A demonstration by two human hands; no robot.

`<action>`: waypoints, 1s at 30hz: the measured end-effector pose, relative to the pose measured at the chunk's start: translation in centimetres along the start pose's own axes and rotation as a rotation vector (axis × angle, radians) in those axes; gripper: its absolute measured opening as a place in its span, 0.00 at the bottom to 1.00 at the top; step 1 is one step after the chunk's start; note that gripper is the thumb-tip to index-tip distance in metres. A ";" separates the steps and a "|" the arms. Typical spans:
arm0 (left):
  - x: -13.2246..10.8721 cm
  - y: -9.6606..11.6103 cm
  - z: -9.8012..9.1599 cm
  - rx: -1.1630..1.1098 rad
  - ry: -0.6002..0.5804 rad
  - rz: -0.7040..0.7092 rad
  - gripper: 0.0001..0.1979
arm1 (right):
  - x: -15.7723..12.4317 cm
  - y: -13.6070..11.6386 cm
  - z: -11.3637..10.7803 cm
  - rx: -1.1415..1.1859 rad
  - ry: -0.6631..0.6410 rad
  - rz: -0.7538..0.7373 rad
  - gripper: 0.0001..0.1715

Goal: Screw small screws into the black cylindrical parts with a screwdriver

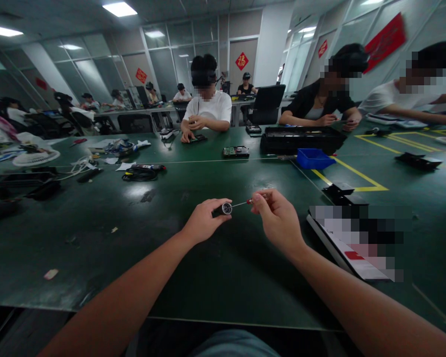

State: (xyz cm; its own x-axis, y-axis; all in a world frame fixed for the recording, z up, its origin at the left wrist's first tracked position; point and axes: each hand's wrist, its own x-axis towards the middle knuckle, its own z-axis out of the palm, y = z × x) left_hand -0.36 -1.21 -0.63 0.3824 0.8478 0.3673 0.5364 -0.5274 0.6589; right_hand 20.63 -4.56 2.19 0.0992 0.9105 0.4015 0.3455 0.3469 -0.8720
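Nearest the lens, noted bluish cloth [234, 343] at lap level, just past the near table edge [245, 322], with bare forearms [148, 280] reaching in above.

Found left hand [202, 223] pinching a short dark cylinder [218, 211] between thumb and fingers, pale-rimmed open end turned toward the right. Found right hand [278, 215] closed on the handle of a slim screwdriver [249, 202], shaft slanting down to that open end. Could not tell tip inside the bore from tip at the rim.

Judged slip of the tip likeliest fault, given a narrow shaft, an angled approach and a mid-air hold; judged left thumb, close by the rim, exposed. Rated cylinder roll under twisting as second risk, from a pinch without table support.

Saw bare green tabletop [193, 186] ahead of and left of the hands: ample room. Marked tighter space rightward, with a white flat object [336, 250] near the right forearm and black brackets [345, 194] beyond. Logged farther limits: coiled cable [141, 172], circuit board [236, 151], blue bin [314, 158].
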 end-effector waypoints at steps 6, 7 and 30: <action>0.0 0.0 0.0 -0.002 -0.016 0.003 0.20 | 0.0 -0.4 -0.3 -0.131 -0.008 -0.032 0.16; 0.0 0.0 0.0 0.000 -0.016 0.002 0.20 | 0.0 -0.4 -0.3 -0.111 -0.023 -0.057 0.13; 0.0 -0.1 0.0 -0.029 0.003 -0.031 0.20 | -0.1 0.4 0.2 0.099 -0.045 0.027 0.13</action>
State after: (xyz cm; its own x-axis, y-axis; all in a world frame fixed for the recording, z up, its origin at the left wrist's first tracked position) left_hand -0.42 -1.14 -0.71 0.3639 0.8640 0.3479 0.5257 -0.4989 0.6890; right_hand 20.61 -4.48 1.70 0.0650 0.9282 0.3663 0.2495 0.3403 -0.9066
